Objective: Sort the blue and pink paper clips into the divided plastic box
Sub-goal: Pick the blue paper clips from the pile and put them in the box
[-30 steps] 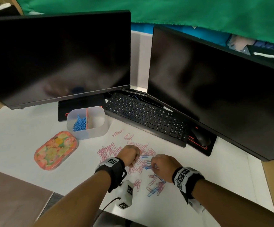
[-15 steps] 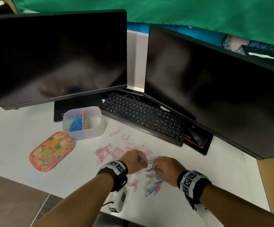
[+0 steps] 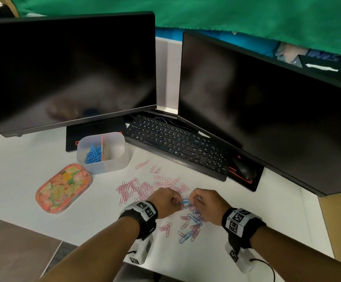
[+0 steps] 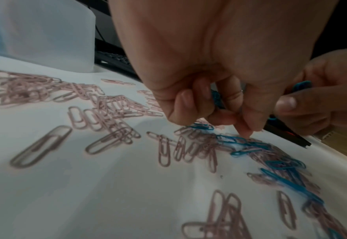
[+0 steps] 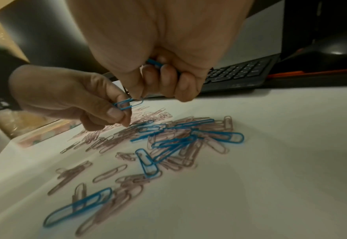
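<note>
Now the left hand (image 5: 70, 97) pinches a blue clip (image 5: 127, 103) at the fingertips while the right hand (image 3: 208, 202) curls round more blue ones. Below them pink clips (image 3: 143, 188) and stray blues litter the table (image 3: 23, 176). The divided box (image 3: 104, 153) holds blues only; I'd say pinks haven't started.

No readable text or labels
</note>
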